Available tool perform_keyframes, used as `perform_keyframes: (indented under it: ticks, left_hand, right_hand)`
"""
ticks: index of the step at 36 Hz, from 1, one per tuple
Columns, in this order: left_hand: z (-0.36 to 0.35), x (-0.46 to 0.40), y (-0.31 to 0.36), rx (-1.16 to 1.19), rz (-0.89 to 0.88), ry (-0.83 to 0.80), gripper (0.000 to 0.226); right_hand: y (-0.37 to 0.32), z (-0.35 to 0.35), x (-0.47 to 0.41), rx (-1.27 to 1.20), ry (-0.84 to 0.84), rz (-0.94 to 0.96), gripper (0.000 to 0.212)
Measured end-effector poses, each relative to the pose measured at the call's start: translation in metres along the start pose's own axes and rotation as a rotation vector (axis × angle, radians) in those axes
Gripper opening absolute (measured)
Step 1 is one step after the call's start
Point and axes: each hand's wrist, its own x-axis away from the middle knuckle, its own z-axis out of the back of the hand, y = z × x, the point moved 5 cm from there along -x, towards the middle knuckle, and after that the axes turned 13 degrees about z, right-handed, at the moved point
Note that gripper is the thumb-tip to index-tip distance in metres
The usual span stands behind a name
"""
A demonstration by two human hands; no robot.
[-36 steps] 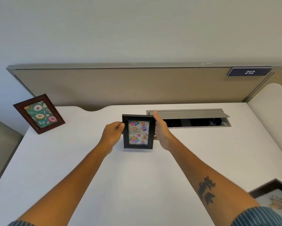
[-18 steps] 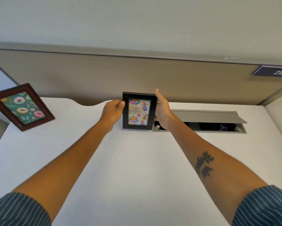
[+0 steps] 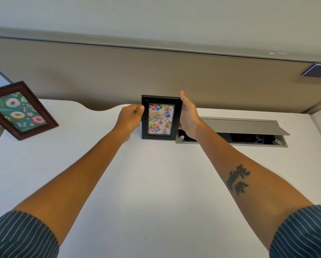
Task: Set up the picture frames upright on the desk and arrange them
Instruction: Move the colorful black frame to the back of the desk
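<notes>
Frames on the white desk (image 3: 156, 183) number two: a black birthday-card frame (image 3: 161, 117) standing upright at the back centre, just left of the open cable tray (image 3: 245, 127), and a brown doughnut-print frame (image 3: 20, 109) tilted at the far left corner. The left hand (image 3: 131, 118) pinches the black frame's left edge between thumb and fingers. The right hand (image 3: 188, 116), fingers extended, lies flat against its right edge.
</notes>
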Motion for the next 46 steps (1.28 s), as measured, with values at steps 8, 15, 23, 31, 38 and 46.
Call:
perform_keyframes:
  ticks: [8, 15, 23, 31, 38, 46]
  left_hand:
    - [-0.002, -0.001, -0.003, -0.004, 0.013, -0.013, 0.042]
    - [-0.006, 0.005, -0.015, -0.05, 0.028, -0.011, 0.05]
    - [-0.011, 0.037, -0.041, -0.097, 0.019, -0.001, 0.057]
    - [-0.007, 0.092, -0.068, -0.18, -0.065, 0.089, 0.078]
    - [-0.008, 0.147, -0.093, -0.386, -0.268, 0.158, 0.088]
    - [-0.018, 0.199, -0.114, -0.449, -0.337, 0.112, 0.088]
  right_hand:
    - [0.001, 0.002, -0.001, 0.037, -0.027, -0.028, 0.09]
    - [0.002, 0.003, 0.007, 0.141, -0.002, -0.007, 0.08]
    - [0.008, 0.021, 0.033, 0.299, 0.148, 0.129, 0.078]
    - [0.023, 0.043, 0.089, 0.602, 0.227, 0.375, 0.077]
    - [0.039, 0.057, 0.152, 1.053, 0.209, 0.531, 0.074]
    - [0.064, 0.073, 0.221, 1.219, 0.173, 0.515, 0.08]
